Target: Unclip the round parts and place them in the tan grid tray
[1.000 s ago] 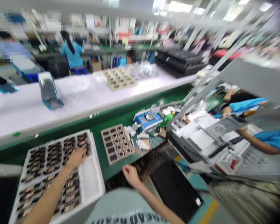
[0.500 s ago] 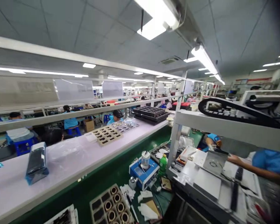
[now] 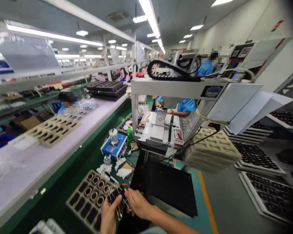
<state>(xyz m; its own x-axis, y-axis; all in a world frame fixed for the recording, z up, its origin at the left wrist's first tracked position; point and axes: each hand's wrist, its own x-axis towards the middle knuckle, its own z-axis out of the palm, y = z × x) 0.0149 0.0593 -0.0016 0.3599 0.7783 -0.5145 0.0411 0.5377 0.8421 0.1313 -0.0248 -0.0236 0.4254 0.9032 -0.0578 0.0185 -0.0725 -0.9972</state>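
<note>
- Strip lights run over a long factory hall. A white conveyor belt (image 3: 39, 156) climbs the left of the frame, and people in blue tops sit farther back along it.
- At the bottom centre, the left hand (image 3: 109, 214) and the right hand (image 3: 138, 204) meet over the near edge of the green tabletop (image 3: 70, 175).
- Both hands have the grip closed on one small black part with thin shiny metal pins (image 3: 119, 196). The fingertips pinch it from either side.
- The part is held just above the lower right corner of a beige moulded tray of square compartments (image 3: 78, 208), which lies left of the hands.
- Copper-coloured rings (image 3: 94, 187) sit in the compartments toward the tray's upper right. Those toward the lower left look dark and bare, so the tray seems to be roughly half filled, with the rest not yet holding rings.
- Right of the hands lies a flat black mat (image 3: 171, 187) with nothing on it.
- Above the tray are scraps of white paper (image 3: 122, 164), a blue and white bench device with a clear jar on top (image 3: 113, 148) and a green plastic bottle (image 3: 129, 133).
- At centre right, a stack of cream trays (image 3: 212, 149) stands beside a white machine frame (image 3: 175, 89). A co-worker's blue sleeve (image 3: 185, 105) shows behind it.
</note>
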